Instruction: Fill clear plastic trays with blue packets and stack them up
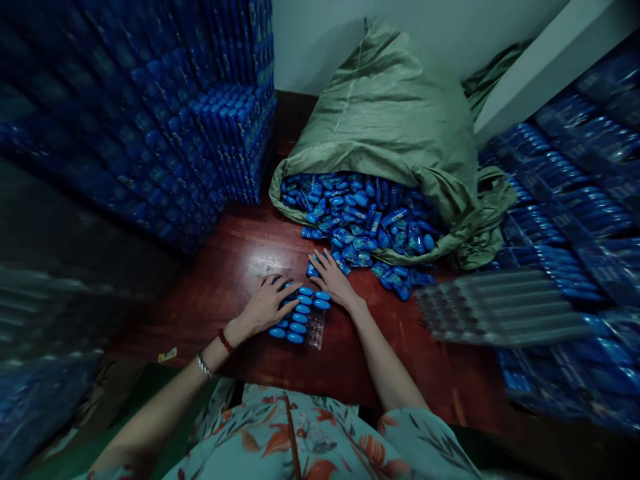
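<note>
Lying partly open over the blue pieces (299, 319), the left hand (267, 303) spreads its fingers across their tops; a firm grip cannot be confirmed. The pieces are glossy, smooth and oval-topped, set in close rows in a clear tray (316, 331) on the table (350, 360). Rightward, the right hand (334, 283), fingers extended, meets the loose pile (355, 243) at the sack (390, 113); its hold cannot be determined.
</note>
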`<state>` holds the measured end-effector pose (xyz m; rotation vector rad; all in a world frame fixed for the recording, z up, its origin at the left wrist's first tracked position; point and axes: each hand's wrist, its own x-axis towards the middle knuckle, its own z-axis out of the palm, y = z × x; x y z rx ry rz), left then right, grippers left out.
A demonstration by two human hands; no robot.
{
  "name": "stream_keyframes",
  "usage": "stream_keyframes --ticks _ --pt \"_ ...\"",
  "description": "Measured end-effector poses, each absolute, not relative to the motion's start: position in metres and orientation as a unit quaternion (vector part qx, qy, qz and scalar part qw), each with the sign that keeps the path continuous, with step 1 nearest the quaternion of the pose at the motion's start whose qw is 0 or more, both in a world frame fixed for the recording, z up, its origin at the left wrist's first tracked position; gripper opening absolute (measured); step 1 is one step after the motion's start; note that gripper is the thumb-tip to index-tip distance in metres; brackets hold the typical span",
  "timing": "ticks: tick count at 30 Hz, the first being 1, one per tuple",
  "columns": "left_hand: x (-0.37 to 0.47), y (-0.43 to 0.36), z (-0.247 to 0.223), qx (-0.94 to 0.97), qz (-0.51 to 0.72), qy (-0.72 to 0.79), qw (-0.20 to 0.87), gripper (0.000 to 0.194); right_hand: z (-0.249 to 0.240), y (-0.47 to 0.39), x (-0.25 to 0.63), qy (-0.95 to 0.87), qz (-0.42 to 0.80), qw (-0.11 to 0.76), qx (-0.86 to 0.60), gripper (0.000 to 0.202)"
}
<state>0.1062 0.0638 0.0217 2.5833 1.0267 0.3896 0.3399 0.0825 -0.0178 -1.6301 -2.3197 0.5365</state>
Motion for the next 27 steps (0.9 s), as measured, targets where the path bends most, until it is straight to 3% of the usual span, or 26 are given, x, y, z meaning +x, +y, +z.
stream_keyframes --ticks 6,9,14,19,22,27 --pt "0.120 0.103 0.032 0.877 0.182 0.378 0.233 0.035 0.001 0.095 0.370 -0.765 0.301 0.225 -0.523 0.068" --pt "0.139 0.137 0.029 0.914 0.115 0.309 0.237 0.034 0.002 0.094 0.375 -0.750 0.311 0.224 -0.538 0.070" --pt "0.176 0.165 0.014 0.948 -0.013 0.273 0.164 0.062 -0.006 0.096 0.362 -0.769 0.225 0.167 -0.574 0.060" --pt "0.180 0.176 0.011 0.950 -0.014 0.270 0.158 0.045 -0.017 0.085 0.355 -0.773 0.149 0.165 -0.594 0.049" --pt "0.155 0.180 0.017 0.942 0.016 0.287 0.175 0.045 -0.024 0.064 0.364 -0.721 0.161 0.278 -0.613 0.046" --pt "0.071 0.148 0.028 0.834 0.307 0.405 0.214 0.031 -0.032 -0.001 0.379 -0.461 0.266 0.534 -0.657 0.049"
